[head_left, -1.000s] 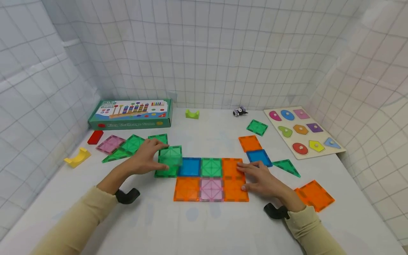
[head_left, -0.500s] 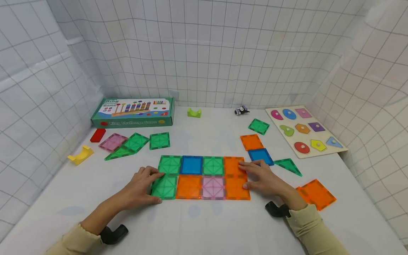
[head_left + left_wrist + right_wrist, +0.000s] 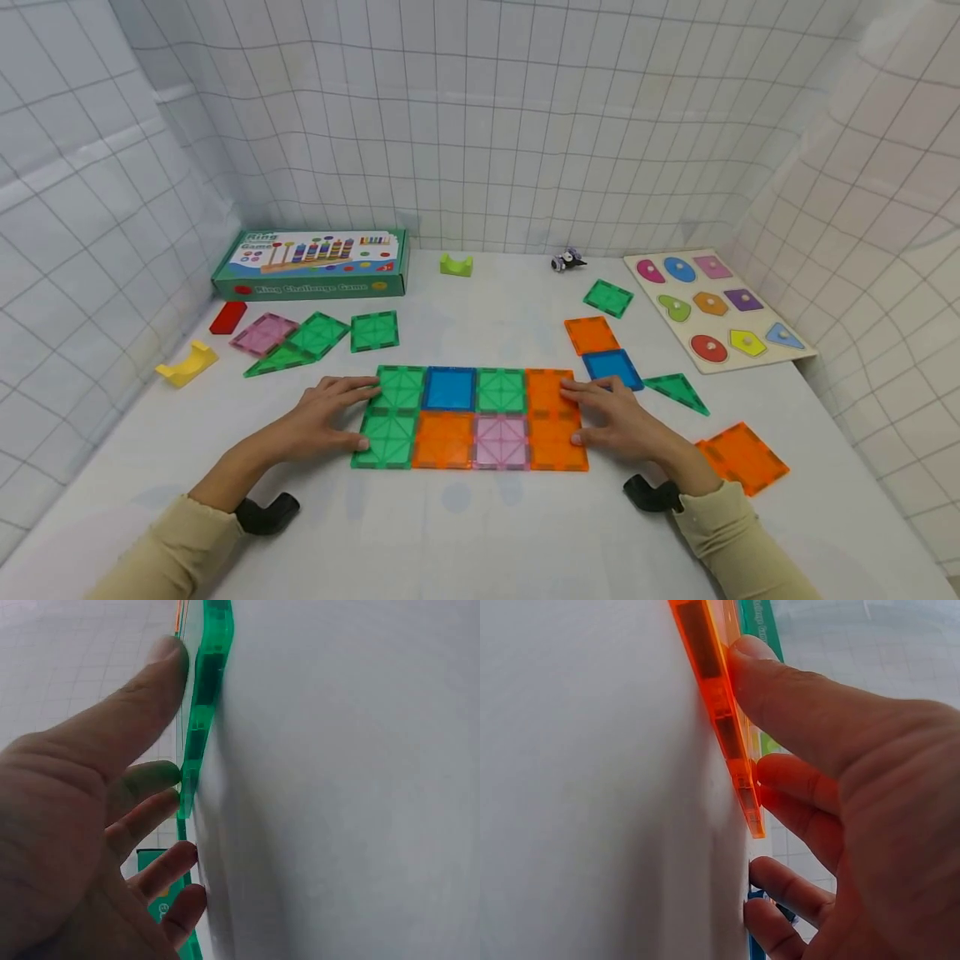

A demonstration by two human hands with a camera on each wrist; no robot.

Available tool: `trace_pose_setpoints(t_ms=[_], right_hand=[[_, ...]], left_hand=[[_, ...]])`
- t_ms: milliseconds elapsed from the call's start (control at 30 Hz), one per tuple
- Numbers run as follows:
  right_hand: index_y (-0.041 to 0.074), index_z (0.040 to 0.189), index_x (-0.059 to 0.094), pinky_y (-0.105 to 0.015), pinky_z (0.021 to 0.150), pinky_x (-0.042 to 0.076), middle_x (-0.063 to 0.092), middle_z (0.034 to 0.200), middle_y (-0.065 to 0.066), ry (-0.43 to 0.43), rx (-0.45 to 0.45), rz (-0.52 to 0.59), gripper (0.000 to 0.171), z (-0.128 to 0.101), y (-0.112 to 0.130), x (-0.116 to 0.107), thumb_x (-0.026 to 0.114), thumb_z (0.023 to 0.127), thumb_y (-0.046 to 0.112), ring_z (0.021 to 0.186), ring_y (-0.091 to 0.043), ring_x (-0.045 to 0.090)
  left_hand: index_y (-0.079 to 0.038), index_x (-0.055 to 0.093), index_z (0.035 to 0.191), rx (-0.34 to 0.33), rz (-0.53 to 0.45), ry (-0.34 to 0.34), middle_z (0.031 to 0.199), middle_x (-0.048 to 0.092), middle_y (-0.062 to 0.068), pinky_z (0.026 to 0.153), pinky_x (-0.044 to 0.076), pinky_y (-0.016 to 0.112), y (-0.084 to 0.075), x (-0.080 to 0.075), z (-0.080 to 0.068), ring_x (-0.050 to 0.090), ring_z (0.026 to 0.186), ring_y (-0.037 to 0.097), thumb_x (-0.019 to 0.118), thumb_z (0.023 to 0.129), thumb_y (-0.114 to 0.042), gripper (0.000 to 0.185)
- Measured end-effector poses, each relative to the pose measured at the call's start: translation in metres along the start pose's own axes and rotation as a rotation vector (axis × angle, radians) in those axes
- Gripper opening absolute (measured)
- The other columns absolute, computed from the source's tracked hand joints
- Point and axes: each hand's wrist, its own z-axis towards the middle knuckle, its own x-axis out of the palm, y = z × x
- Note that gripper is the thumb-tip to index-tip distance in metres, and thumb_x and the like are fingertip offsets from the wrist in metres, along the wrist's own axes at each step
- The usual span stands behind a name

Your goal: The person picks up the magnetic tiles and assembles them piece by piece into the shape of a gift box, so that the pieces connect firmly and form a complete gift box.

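Magnetic tiles lie edge to edge in a two-row block on the white table. At its left end are an upper green tile (image 3: 400, 388) and a lower green tile (image 3: 388, 440). My left hand (image 3: 311, 423) rests there, thumb on the lower green tile and fingertips on the upper one's edge. My right hand (image 3: 618, 421) touches the upper orange tile (image 3: 542, 392) and the lower orange tile (image 3: 557, 446) at the other end. Between lie a blue tile (image 3: 450, 389), a green tile (image 3: 501, 391), an orange tile (image 3: 442, 442) and a pink tile (image 3: 502, 442).
Loose tiles lie on both sides, including a green square (image 3: 375, 331), a blue square (image 3: 611, 367) and an orange piece (image 3: 750, 458). Behind are a game box (image 3: 311, 265), a shape puzzle board (image 3: 705, 304), a lime-green block (image 3: 456, 265) and a small toy (image 3: 567, 260).
My left hand set a green tile at the block's lower left corner, then shifted slightly up along the left edge. My right hand has stayed on the orange tiles.
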Motion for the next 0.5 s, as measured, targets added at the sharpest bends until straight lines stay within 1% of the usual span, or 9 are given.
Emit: trace_pose_setpoints(t_ms=[100, 167, 367, 433, 500], right_hand=[[0.015, 0.143, 0.048, -0.053, 0.095, 0.036, 0.039, 0.149, -0.002, 0.0, -0.006, -0.007, 0.065, -0.001, 0.0, 0.0, 0.071, 0.087, 0.037, 0.129, -0.031, 0.026], [0.014, 0.143, 0.048, -0.054, 0.095, 0.037, 0.04, 0.149, -0.002, 0.0, -0.01, -0.017, 0.065, -0.002, -0.001, 0.0, 0.07, 0.087, 0.038, 0.129, -0.032, 0.027], [0.01, 0.141, 0.049, -0.051, 0.095, 0.04, 0.041, 0.147, -0.004, 0.007, -0.049, -0.038, 0.062, -0.008, -0.005, -0.006, 0.07, 0.088, 0.034, 0.127, -0.031, 0.031], [0.01, 0.14, 0.051, -0.05, 0.093, 0.042, 0.045, 0.145, -0.005, -0.015, -0.035, -0.029, 0.06, -0.008, -0.006, -0.011, 0.071, 0.088, 0.031, 0.124, -0.03, 0.034], [0.008, 0.139, 0.051, -0.051, 0.091, 0.043, 0.048, 0.141, -0.009, -0.076, 0.0, -0.048, 0.059, -0.007, -0.009, -0.017, 0.072, 0.088, 0.029, 0.121, -0.032, 0.035]], left_hand=[[0.001, 0.051, 0.136, 0.014, 0.013, 0.001, 0.144, 0.04, 0.017, 0.094, 0.024, 0.057, 0.004, 0.002, 0.001, 0.03, 0.127, 0.04, 0.076, 0.081, -0.035, 0.07], [0.0, 0.052, 0.136, 0.012, 0.029, -0.008, 0.143, 0.042, 0.016, 0.092, 0.025, 0.054, 0.004, 0.005, 0.001, 0.031, 0.127, 0.039, 0.077, 0.08, -0.037, 0.071], [-0.003, 0.054, 0.135, -0.003, 0.033, -0.015, 0.14, 0.046, 0.013, 0.093, 0.027, 0.054, -0.005, 0.015, 0.0, 0.035, 0.127, 0.037, 0.076, 0.079, -0.042, 0.072], [-0.003, 0.053, 0.135, -0.004, 0.024, -0.016, 0.14, 0.046, 0.013, 0.094, 0.027, 0.053, -0.008, 0.017, -0.001, 0.036, 0.127, 0.037, 0.077, 0.079, -0.041, 0.072], [-0.003, 0.053, 0.135, 0.001, 0.018, -0.022, 0.14, 0.045, 0.013, 0.094, 0.026, 0.053, -0.009, 0.018, -0.002, 0.037, 0.127, 0.036, 0.078, 0.079, -0.038, 0.071]])
